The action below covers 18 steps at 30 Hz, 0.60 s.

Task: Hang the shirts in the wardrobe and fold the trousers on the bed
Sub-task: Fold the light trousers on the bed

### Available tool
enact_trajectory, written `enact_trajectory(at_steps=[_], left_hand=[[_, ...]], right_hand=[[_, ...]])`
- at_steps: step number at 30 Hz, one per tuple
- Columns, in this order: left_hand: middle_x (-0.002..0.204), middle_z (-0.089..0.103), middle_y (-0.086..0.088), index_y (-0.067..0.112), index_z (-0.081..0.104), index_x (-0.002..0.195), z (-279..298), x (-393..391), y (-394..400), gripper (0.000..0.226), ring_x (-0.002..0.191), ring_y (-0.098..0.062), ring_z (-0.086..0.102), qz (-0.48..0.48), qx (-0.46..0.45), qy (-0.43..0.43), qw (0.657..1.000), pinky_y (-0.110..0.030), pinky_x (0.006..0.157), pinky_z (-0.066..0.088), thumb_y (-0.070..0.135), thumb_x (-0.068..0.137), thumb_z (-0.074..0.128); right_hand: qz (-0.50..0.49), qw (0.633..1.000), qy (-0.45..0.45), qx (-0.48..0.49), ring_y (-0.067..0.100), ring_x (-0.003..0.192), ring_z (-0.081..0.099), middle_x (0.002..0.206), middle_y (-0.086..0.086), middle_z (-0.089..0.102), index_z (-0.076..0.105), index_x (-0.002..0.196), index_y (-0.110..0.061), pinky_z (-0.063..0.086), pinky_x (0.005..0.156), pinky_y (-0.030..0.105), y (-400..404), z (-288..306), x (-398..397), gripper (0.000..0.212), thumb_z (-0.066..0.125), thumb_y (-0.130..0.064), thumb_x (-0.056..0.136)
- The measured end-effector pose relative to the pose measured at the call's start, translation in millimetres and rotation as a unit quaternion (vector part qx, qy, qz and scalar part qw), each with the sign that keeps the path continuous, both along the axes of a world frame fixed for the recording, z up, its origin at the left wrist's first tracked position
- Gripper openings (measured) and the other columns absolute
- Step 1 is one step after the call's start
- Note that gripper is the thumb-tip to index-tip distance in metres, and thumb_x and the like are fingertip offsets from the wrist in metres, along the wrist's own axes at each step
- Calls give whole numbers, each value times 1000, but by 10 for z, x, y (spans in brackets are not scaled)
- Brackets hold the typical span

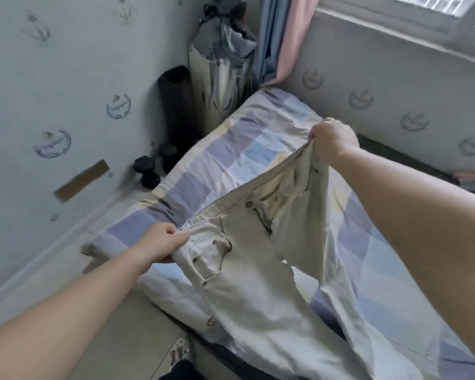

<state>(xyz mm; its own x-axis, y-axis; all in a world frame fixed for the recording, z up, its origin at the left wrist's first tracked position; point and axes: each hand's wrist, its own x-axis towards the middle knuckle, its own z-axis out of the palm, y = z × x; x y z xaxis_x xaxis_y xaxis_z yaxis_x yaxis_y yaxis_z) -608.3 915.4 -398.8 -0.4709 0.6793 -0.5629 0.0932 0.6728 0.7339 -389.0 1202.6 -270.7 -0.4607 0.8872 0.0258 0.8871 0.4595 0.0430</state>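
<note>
Checked bedsheet point(258, 149) covers bed; dumbbells point(148, 171) on floor by far-left corner. Left hand point(162, 242), right hand point(332, 138) each grip waistband of beige trousers point(258, 283).

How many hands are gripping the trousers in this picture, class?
2. The left hand pinches the trousers at the waistband near the front pocket; the right hand grips the waistband's other side, raised higher above the bed.

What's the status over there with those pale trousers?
Both hands gripping waistband: left hand, right hand. Trousers held up over bed, unfolded. Nothing in the way.
</note>
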Motion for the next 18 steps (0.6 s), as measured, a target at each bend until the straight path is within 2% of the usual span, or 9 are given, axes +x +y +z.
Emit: enact_trajectory(at_steps=[3, 8, 9, 11, 13, 15, 18], left_hand=[[67, 50, -7, 13, 42, 65, -455, -738, 71, 30, 59, -18, 53, 43, -41, 11, 998, -17, 40, 45, 17, 84, 66], [62, 49, -6, 14, 44, 65, -1185, -1817, 179, 29, 54, -17, 50, 92, -91, 24, 991, -17, 38, 44, 14, 84, 67], [62, 48, -6, 14, 44, 64, -1323, -1986, 174, 30, 54, -17, 50, 88, -104, 33, 990, -19, 40, 46, 14, 83, 67], [64, 50, -7, 14, 45, 65, -1605, -2257, 157, 29, 59, -20, 52, 79, -135, 42, 987, -27, 53, 54, 14, 83, 68], [68, 53, -8, 13, 48, 68, -1904, -2456, 137, 26, 64, -22, 54, 74, -172, 52, 981, -36, 66, 56, 17, 81, 70], [71, 56, -7, 13, 51, 71, -2180, -2585, 148, 23, 65, -21, 53, 49, -206, 76, 974, -35, 67, 52, 19, 81, 70], [91, 61, -3, 14, 59, 89, -2477, -2698, 249, 17, 85, -21, 58, -10, -237, 141, 961, -28, 74, 41, 22, 81, 70]], right_hand=[[12, 999, 11, -39, 37, 108, 56, 120, 18, 58, 63, 114, -8, 48, 88, 37, 148, -640, -961, 28, 46, -7, 92], [45, 991, 26, -121, 39, 101, 55, 121, 17, 47, 60, 116, -8, 44, 81, 34, 251, -1794, -2252, 32, 44, -1, 89], [53, 989, 39, -132, 39, 102, 55, 123, 16, 46, 60, 116, -9, 43, 80, 33, 268, -1996, -2463, 33, 43, -1, 89], [63, 982, 76, -164, 36, 116, 50, 136, 14, 42, 58, 123, -15, 41, 84, 33, 320, -2362, -2840, 37, 41, -5, 92], [69, 970, 108, -207, 34, 128, 44, 154, 11, 23, 47, 136, -20, 42, 90, 35, 340, -2725, -3135, 48, 39, -4, 92], [62, 961, 111, -244, 33, 133, 40, 159, 11, 11, 35, 144, -23, 41, 95, 37, 287, -3109, -3270, 55, 42, -5, 92], [65, 944, 82, -314, 29, 133, 40, 152, 15, 28, 36, 145, -19, 36, 104, 34, 28, -3735, -3167, 55, 51, -13, 92]])
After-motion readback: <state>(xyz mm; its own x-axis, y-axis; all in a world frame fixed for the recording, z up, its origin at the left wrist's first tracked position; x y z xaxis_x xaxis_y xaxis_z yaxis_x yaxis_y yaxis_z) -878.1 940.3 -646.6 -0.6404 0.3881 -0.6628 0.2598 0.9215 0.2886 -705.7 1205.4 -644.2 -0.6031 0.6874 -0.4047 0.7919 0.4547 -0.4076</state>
